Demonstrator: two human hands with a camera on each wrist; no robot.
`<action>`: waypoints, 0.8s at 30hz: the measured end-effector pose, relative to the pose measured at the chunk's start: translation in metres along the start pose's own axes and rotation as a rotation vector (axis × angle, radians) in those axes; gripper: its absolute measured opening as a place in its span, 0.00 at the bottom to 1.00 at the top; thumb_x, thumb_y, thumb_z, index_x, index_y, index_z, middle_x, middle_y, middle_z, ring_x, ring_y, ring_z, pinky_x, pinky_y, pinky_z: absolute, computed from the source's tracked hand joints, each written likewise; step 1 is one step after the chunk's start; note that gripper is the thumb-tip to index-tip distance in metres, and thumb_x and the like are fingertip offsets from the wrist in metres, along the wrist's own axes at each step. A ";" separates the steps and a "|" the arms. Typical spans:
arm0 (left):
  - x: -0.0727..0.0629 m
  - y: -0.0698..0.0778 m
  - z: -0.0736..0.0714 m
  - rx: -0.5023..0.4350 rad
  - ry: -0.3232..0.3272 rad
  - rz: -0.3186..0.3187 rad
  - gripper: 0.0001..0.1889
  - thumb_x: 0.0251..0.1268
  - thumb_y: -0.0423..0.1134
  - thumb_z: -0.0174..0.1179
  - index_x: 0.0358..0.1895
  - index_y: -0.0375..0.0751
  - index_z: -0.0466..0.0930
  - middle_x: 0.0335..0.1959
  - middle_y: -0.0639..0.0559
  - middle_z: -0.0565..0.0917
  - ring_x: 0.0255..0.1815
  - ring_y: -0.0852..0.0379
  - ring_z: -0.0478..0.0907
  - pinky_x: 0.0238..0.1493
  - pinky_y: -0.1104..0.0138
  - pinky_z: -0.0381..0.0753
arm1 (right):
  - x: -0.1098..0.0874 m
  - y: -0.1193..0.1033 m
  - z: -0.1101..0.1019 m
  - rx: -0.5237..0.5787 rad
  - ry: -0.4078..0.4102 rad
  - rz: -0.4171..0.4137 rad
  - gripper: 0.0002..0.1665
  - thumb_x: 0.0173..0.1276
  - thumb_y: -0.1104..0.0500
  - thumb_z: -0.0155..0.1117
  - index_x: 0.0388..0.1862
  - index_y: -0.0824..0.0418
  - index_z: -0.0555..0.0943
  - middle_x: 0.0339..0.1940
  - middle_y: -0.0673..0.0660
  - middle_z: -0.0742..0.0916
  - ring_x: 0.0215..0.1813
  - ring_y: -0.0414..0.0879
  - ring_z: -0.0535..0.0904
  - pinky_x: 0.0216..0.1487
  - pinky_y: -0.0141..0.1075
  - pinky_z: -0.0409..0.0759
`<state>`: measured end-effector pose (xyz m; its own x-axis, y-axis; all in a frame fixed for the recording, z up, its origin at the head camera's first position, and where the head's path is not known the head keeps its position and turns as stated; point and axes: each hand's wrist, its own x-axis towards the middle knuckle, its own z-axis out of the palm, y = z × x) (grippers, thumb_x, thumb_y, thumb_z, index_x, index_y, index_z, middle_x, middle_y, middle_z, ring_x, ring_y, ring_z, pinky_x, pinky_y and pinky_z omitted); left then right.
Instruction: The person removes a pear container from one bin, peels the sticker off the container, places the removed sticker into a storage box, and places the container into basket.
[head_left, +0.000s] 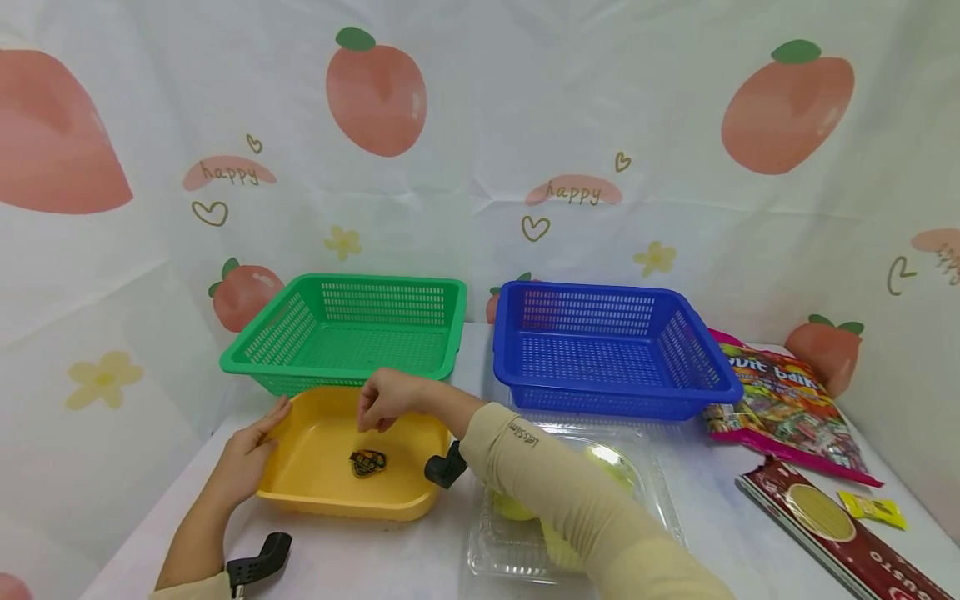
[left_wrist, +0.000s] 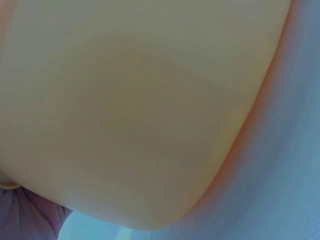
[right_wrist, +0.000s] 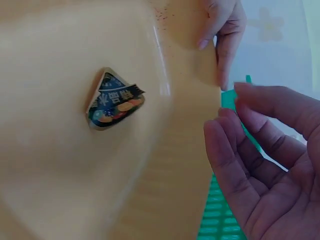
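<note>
A yellow plastic basin (head_left: 322, 454) stands at the left front of the table. Inside lies a small dark fruit label (head_left: 368, 462), printed with pictures and characters, one part folded over in the right wrist view. My left hand (head_left: 243, 458) holds the basin's left rim, thumb on the inner side and fingers along the outside. Above the basin's far part hovers my right hand (head_left: 390, 400), apart from the label. Its fingers (right_wrist: 220, 150) are loosely bent, with nothing between them and the thumb. The left wrist view is mostly filled by the basin's outer wall (left_wrist: 150, 125).
Behind the basin are a green basket (head_left: 345, 375) and a blue basket (head_left: 600, 400). A clear plastic box (head_left: 495, 558) with yellow-green fruit lies under my right forearm. At right are a candy bag (head_left: 795, 408), a dark red flat box (head_left: 840, 533) and a small yellow packet (head_left: 873, 508).
</note>
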<state>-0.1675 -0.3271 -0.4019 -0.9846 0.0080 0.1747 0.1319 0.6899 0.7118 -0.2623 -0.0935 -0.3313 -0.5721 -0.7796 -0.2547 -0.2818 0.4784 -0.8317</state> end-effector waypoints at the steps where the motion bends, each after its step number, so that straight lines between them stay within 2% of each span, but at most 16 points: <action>1: 0.000 0.001 0.000 0.001 0.001 0.001 0.24 0.68 0.25 0.36 0.68 0.28 0.57 0.71 0.35 0.54 0.71 0.34 0.48 0.66 0.85 0.41 | -0.001 -0.001 -0.001 0.001 0.003 -0.002 0.03 0.61 0.67 0.63 0.32 0.68 0.81 0.23 0.50 0.80 0.26 0.41 0.77 0.40 0.35 0.84; 3: 0.000 0.002 0.000 0.003 -0.001 0.000 0.24 0.68 0.25 0.36 0.68 0.28 0.57 0.71 0.35 0.54 0.71 0.33 0.49 0.70 0.78 0.42 | -0.004 -0.002 -0.003 0.002 0.005 -0.011 0.03 0.61 0.66 0.64 0.32 0.67 0.81 0.23 0.50 0.80 0.26 0.41 0.76 0.38 0.33 0.84; 6: 0.000 0.002 0.000 0.007 0.001 -0.001 0.24 0.68 0.26 0.36 0.68 0.27 0.57 0.72 0.35 0.54 0.72 0.37 0.47 0.73 0.69 0.43 | -0.009 -0.005 -0.007 0.000 0.001 -0.016 0.04 0.61 0.64 0.65 0.33 0.66 0.81 0.25 0.51 0.80 0.27 0.40 0.76 0.36 0.30 0.83; 9: 0.000 0.002 0.000 0.008 0.004 -0.002 0.24 0.68 0.26 0.36 0.68 0.28 0.57 0.72 0.35 0.54 0.73 0.39 0.47 0.72 0.73 0.43 | -0.014 -0.006 -0.011 -0.003 -0.014 -0.015 0.05 0.61 0.63 0.65 0.35 0.65 0.81 0.27 0.51 0.81 0.28 0.41 0.76 0.37 0.29 0.83; 11: 0.001 0.002 0.000 0.005 0.004 -0.004 0.24 0.68 0.26 0.36 0.68 0.28 0.57 0.72 0.35 0.54 0.72 0.37 0.47 0.69 0.79 0.42 | -0.017 -0.007 -0.013 -0.003 -0.023 -0.016 0.06 0.61 0.63 0.65 0.35 0.64 0.81 0.27 0.51 0.82 0.30 0.43 0.78 0.38 0.30 0.83; 12: 0.001 0.002 0.000 0.003 0.002 -0.005 0.24 0.68 0.26 0.36 0.68 0.28 0.57 0.72 0.35 0.54 0.72 0.36 0.47 0.70 0.78 0.43 | -0.018 -0.007 -0.013 -0.006 -0.028 -0.020 0.06 0.61 0.63 0.65 0.35 0.64 0.81 0.27 0.51 0.82 0.30 0.43 0.78 0.38 0.30 0.83; 14: 0.001 0.002 0.000 0.003 -0.004 -0.016 0.24 0.69 0.26 0.36 0.68 0.28 0.56 0.72 0.35 0.54 0.71 0.33 0.48 0.73 0.71 0.45 | -0.021 -0.007 -0.015 -0.005 -0.036 -0.028 0.06 0.61 0.62 0.65 0.36 0.64 0.81 0.27 0.51 0.82 0.30 0.43 0.79 0.40 0.31 0.84; 16: 0.001 0.002 0.000 0.013 0.002 -0.020 0.24 0.70 0.27 0.36 0.68 0.28 0.56 0.71 0.34 0.54 0.70 0.30 0.49 0.73 0.56 0.49 | -0.024 -0.007 -0.016 -0.006 -0.043 -0.041 0.06 0.61 0.63 0.65 0.36 0.64 0.81 0.28 0.51 0.83 0.30 0.43 0.80 0.40 0.32 0.84; 18: 0.001 0.003 -0.001 0.033 0.012 -0.012 0.23 0.71 0.30 0.37 0.68 0.28 0.56 0.71 0.33 0.55 0.69 0.28 0.51 0.65 0.40 0.52 | -0.028 -0.007 -0.018 -0.007 -0.047 -0.051 0.07 0.61 0.63 0.65 0.37 0.65 0.80 0.28 0.52 0.83 0.30 0.41 0.79 0.40 0.32 0.84; 24: 0.001 0.011 -0.003 0.081 0.080 0.014 0.24 0.74 0.39 0.42 0.68 0.30 0.59 0.69 0.32 0.58 0.67 0.25 0.54 0.60 0.33 0.54 | -0.044 -0.004 -0.028 -0.014 -0.055 -0.071 0.09 0.61 0.62 0.65 0.39 0.66 0.81 0.31 0.55 0.85 0.31 0.40 0.79 0.43 0.36 0.84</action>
<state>-0.1668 -0.3220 -0.3919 -0.9700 -0.0379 0.2401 0.1323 0.7465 0.6521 -0.2573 -0.0496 -0.3026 -0.5075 -0.8324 -0.2225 -0.3307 0.4266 -0.8418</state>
